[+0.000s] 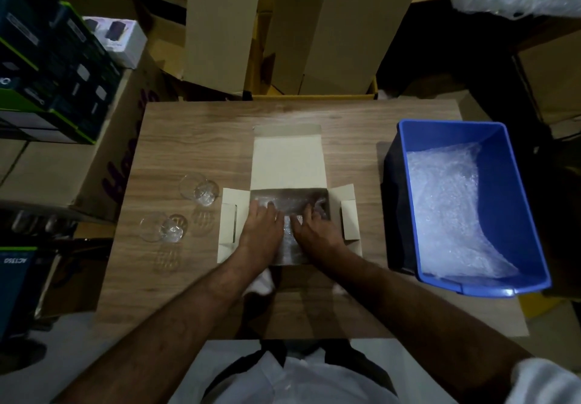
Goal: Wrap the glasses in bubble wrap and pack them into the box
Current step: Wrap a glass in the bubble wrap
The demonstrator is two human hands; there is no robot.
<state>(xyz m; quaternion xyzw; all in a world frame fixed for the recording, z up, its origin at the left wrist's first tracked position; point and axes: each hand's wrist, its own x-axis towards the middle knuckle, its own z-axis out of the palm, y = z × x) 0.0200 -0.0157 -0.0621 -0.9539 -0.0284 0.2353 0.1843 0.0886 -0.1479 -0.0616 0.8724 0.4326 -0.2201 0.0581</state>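
Cardboard, pale and unfolded, the box [289, 202] sits mid-table [195, 139] with its lid flap lying back toward 12 o'clock. Both hands are inside it: the left hand [262, 230] and right hand [314, 230] lie with fingers spread fairly flat, pressing a bubble-wrapped bundle [290, 237] down between them. Two bare glasses [199, 189] [162, 226] stand at 9 o'clock of the box. At 3 o'clock, a blue bin [515, 183] holds loose bubble wrap [446, 202].

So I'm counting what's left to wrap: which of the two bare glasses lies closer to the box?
The farther glass, just left of the box by its side flap. The other glass lies nearer the person and further left.
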